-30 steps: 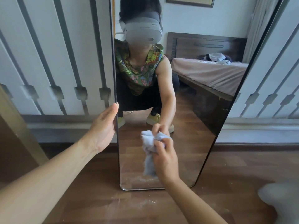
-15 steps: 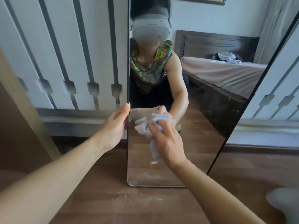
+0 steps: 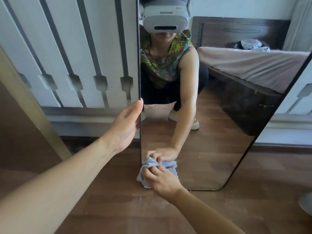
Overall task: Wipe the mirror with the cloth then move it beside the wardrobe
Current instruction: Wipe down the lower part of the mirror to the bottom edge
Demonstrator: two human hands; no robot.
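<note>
A tall frameless mirror [image 3: 211, 149] stands on the wooden floor, leaning back against white wardrobe doors [image 3: 67, 48]. My left hand [image 3: 125, 127] grips its left edge about mid-height in view. My right hand [image 3: 160, 180] presses a crumpled light blue cloth [image 3: 169, 165] against the glass at the mirror's bottom left corner. Part of the cloth hangs over the left edge. The glass reflects a crouching person, a bed and the floor.
A tan wooden panel [image 3: 30, 105] slants at the left. The brown wooden floor [image 3: 118, 208] below the mirror carries pale dust specks. A white rounded object [image 3: 306, 202] sits at the right edge. The white doors continue right of the mirror [image 3: 300, 98].
My right hand has carried the cloth down from mid-glass to the mirror's bottom left corner. My left hand keeps its hold on the left edge. The view has drawn closer.
</note>
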